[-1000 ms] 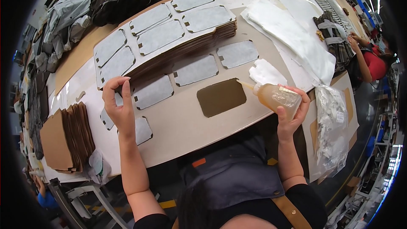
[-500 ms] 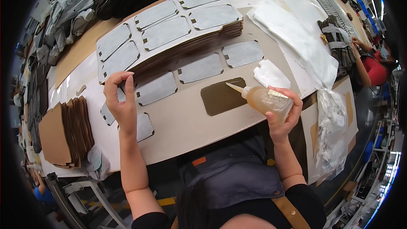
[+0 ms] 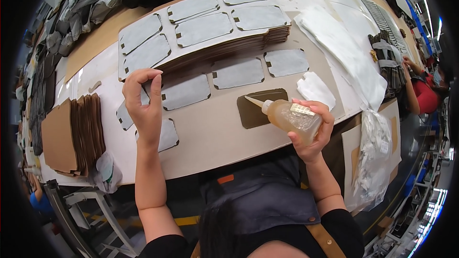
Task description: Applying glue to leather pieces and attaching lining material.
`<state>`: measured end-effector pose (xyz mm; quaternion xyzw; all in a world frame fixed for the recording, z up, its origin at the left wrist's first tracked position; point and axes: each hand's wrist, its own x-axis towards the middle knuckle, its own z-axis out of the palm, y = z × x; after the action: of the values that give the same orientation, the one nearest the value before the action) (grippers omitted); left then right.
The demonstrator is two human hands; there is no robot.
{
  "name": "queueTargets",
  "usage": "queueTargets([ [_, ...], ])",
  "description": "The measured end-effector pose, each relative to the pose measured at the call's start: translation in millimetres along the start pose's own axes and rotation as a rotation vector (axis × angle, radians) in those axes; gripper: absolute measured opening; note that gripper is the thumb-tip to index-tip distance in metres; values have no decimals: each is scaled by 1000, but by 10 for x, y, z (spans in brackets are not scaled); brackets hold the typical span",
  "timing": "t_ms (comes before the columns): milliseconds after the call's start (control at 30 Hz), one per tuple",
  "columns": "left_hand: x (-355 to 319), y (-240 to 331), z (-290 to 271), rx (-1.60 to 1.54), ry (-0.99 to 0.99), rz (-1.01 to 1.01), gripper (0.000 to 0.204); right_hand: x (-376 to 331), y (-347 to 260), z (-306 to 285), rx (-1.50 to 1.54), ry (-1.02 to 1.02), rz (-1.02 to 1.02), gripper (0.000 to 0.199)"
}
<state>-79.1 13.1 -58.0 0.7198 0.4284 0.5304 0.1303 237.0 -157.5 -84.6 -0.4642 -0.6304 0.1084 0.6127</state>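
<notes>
My right hand (image 3: 313, 131) grips a translucent squeeze bottle (image 3: 292, 115) of amber liquid, tilted so that its pointed nozzle lies over a dark brown rectangular piece (image 3: 256, 120). The nozzle tip is at the piece's upper left part; whether it touches cannot be told. My left hand (image 3: 145, 102) is raised over the left of the table, thumb and forefinger pinched close together; anything between them is too small to make out. Near it lie white dark-edged rectangular pieces (image 3: 189, 91). A folded white cloth (image 3: 315, 90) rests beside the brown piece.
Behind stands a stack of brown boards (image 3: 229, 48) topped with several white pieces. Brown panels (image 3: 60, 138) are stacked at the left. White sheet material (image 3: 342, 52) and a clear plastic bag (image 3: 373, 162) lie at the right. A person in red (image 3: 425, 98) works at far right.
The bottle has moved left over the brown piece, its nozzle tip now nearer the upper left corner. My left hand keeps its pinch. The whole view has shifted slightly.
</notes>
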Motion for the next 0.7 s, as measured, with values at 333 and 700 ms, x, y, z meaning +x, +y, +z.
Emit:
queueTargets([
  [333,9,40,-25,61,-28,44,2,117,-17,-1,32,-82,-3,71],
  [700,13,51,-37,88,-32,68,2,125,-40,-75,24,-107,-11,70],
])
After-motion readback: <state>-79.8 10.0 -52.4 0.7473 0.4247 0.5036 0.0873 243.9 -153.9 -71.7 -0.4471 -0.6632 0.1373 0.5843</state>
